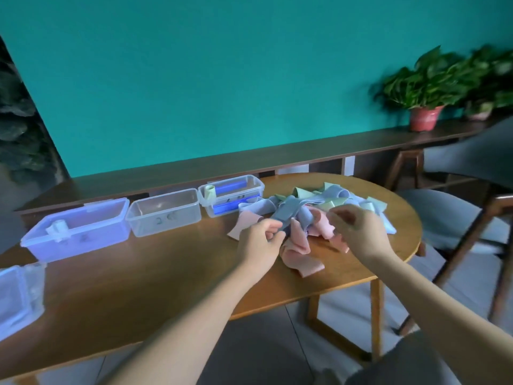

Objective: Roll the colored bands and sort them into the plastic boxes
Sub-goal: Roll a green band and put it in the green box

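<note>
At the wooden table (138,273), beside a row of plastic boxes (163,212) sitting well left of the tangled pile of bands (319,207), you are picking out the next one to roll. Your left hand (261,240) is pinching a blue band (286,215) at the pile's near edge; your right hand (358,232) is curling at the pink strips, its hold unclear, so freeing the blue band likely comes next

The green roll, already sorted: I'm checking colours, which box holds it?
In the head view, the green roll stands in the left end of the box nearest the band pile, the rightmost of the row.
</note>
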`<state>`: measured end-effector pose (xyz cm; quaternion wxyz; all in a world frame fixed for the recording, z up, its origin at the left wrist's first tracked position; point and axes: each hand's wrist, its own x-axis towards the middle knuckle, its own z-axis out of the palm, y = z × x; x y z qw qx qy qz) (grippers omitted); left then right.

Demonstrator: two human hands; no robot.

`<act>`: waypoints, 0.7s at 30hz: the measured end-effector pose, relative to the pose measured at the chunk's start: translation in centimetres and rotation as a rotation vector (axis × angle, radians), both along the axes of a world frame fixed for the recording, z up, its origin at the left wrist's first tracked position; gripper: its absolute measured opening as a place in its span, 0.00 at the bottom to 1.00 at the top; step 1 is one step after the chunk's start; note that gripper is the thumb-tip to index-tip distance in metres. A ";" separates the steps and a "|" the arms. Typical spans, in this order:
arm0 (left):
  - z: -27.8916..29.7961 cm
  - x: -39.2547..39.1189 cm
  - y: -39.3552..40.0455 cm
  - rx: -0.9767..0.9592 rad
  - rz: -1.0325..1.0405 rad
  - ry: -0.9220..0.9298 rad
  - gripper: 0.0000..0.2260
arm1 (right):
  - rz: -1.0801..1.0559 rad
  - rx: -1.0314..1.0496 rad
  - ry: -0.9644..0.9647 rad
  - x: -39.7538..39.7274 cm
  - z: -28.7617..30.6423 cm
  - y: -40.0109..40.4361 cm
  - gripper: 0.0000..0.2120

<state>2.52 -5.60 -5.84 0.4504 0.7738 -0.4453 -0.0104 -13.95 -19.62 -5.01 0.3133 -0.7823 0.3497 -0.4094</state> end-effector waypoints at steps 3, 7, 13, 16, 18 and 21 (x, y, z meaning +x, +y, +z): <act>0.7 -1.2 -3.0 0.004 -0.042 0.006 0.10 | -0.107 -0.020 0.026 -1.2 0.4 -3.0 0.10; 1.8 -2.4 -6.4 0.011 -0.060 -0.032 0.10 | -0.116 -0.156 0.222 -0.9 0.8 -5.6 0.13; 3.0 -2.8 -9.0 0.023 -0.040 -0.078 0.10 | -0.079 -0.192 0.368 1.0 1.4 -7.6 0.10; 3.7 -2.3 -9.5 0.010 -0.050 -0.080 0.10 | -0.027 -0.174 0.341 1.3 2.1 -8.3 0.08; 4.6 -1.9 -9.8 -0.011 -0.054 -0.085 0.09 | 0.022 -0.189 0.284 1.5 3.0 -8.7 0.07; 6.7 -1.6 -10.2 -0.063 -0.054 -0.091 0.10 | 0.066 -0.235 0.191 2.0 5.8 -9.0 0.06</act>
